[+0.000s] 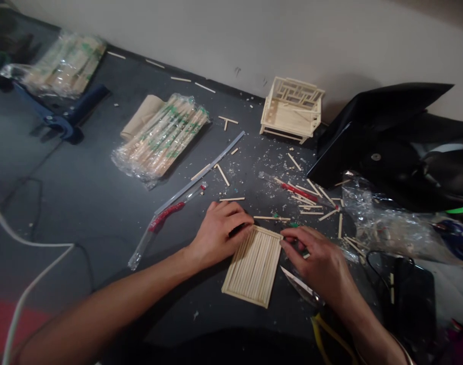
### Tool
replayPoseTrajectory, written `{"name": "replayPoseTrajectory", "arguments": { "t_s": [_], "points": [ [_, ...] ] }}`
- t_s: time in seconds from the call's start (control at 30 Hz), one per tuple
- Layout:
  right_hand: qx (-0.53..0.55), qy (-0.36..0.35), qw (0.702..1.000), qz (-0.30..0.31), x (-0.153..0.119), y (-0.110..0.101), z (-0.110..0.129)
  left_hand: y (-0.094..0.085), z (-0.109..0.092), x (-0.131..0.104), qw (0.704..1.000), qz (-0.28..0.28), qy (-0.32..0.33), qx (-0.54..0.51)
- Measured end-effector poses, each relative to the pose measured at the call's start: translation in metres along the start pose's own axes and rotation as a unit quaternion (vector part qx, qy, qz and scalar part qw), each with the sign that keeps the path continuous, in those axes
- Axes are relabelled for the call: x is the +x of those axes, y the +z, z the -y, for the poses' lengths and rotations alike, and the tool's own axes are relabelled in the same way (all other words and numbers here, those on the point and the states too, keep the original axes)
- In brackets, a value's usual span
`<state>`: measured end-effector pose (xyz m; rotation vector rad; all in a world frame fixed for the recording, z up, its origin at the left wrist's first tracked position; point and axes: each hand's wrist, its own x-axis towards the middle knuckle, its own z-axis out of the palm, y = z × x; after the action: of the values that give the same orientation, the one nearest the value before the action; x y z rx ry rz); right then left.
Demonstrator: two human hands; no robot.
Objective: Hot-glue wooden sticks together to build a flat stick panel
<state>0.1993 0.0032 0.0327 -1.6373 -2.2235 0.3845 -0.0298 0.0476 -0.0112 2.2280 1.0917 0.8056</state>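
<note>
A flat panel of thin wooden sticks (252, 266) lies on the dark table, with crosswise sticks along its top and bottom ends. My left hand (220, 230) has its curved fingers closed on the panel's upper left corner. At the upper right corner, my right hand (311, 253) pinches the panel's edge between thumb and forefinger. Just below my right hand lies a blade (299, 285), partly hidden by that hand. One loose stick (272, 218) lies right above the panel.
A small stick-built bench (292, 111) stands by the wall. Wrapped stick bundles (166, 137), a metal strip (201, 172), red-filled tubes (166, 215), a blue clamp (66, 119), loose sticks, a black bag (353, 147), plastic wrap (387, 228) and a phone (414, 294) surround the work.
</note>
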Motion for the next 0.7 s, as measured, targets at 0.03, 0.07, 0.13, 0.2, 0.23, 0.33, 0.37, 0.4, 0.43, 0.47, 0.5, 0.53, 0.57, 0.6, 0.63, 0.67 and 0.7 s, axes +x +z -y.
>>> {"name": "replayPoseTrajectory", "arguments": {
  "t_s": [0.03,0.07,0.13,0.2,0.23,0.33,0.37,0.4,0.43,0.47,0.5,0.53,0.57,0.6,0.63,0.67,0.7],
  "points": [
    [0.010,0.017,1.000,0.002,0.0006,0.0003,-0.0002,0.0004,0.0007,0.0000,1.000,0.001,0.002,0.001],
    [0.022,0.036,0.999,0.005,0.0013,0.0006,-0.0006,0.0008,0.0013,-0.0001,1.000,0.003,0.001,0.005],
    [0.048,0.078,0.996,0.013,0.0030,0.0013,-0.0020,0.0019,0.0019,-0.0002,1.000,0.009,-0.003,0.015],
    [0.072,0.113,0.991,0.030,0.0045,0.0020,-0.0031,0.0027,0.0019,-0.0004,1.000,0.012,-0.006,0.019],
    [0.083,0.124,0.988,0.039,0.0051,0.0025,-0.0034,0.0031,0.0019,-0.0004,1.000,0.012,-0.005,0.018],
    [0.104,0.141,0.983,0.052,0.0062,0.0042,-0.0031,0.0033,0.0018,-0.0005,1.000,0.010,-0.004,0.018],
    [0.107,0.142,0.983,0.054,0.0063,0.0047,-0.0028,0.0032,0.0019,-0.0005,1.000,0.010,-0.005,0.019],
    [0.108,0.142,0.982,0.055,0.0064,0.0051,-0.0025,0.0030,0.0020,-0.0004,1.000,0.010,-0.005,0.019],
    [0.107,0.141,0.983,0.056,0.0064,0.0055,-0.0022,0.0029,0.0021,-0.0004,1.000,0.011,-0.006,0.020],
    [0.105,0.139,0.983,0.057,0.0063,0.0057,-0.0019,0.0027,0.0021,-0.0003,1.000,0.011,-0.006,0.021],
    [0.102,0.136,0.984,0.056,0.0062,0.0060,-0.0018,0.0026,0.0020,-0.0002,1.000,0.013,-0.008,0.023],
    [0.099,0.132,0.985,0.055,0.0061,0.0062,-0.0017,0.0025,0.0019,-0.0001,1.000,0.015,-0.009,0.024],
    [0.096,0.127,0.986,0.054,0.0060,0.0064,-0.0016,0.0025,0.0017,0.0000,0.999,0.017,-0.012,0.026],
    [0.093,0.122,0.987,0.052,0.0059,0.0065,-0.0017,0.0026,0.0016,0.0001,0.999,0.019,-0.014,0.028],
    [0.091,0.117,0.988,0.050,0.0058,0.0066,-0.0018,0.0027,0.0014,0.0002,0.999,0.021,-0.017,0.029],
    [0.089,0.112,0.989,0.049,0.0057,0.0067,-0.0019,0.0028,0.0013,0.0003,0.999,0.022,-0.018,0.031],
    [0.088,0.108,0.989,0.048,0.0057,0.0067,-0.0020,0.0029,0.0013,0.0003,0.999,0.022,-0.018,0.032]
  ]
}}
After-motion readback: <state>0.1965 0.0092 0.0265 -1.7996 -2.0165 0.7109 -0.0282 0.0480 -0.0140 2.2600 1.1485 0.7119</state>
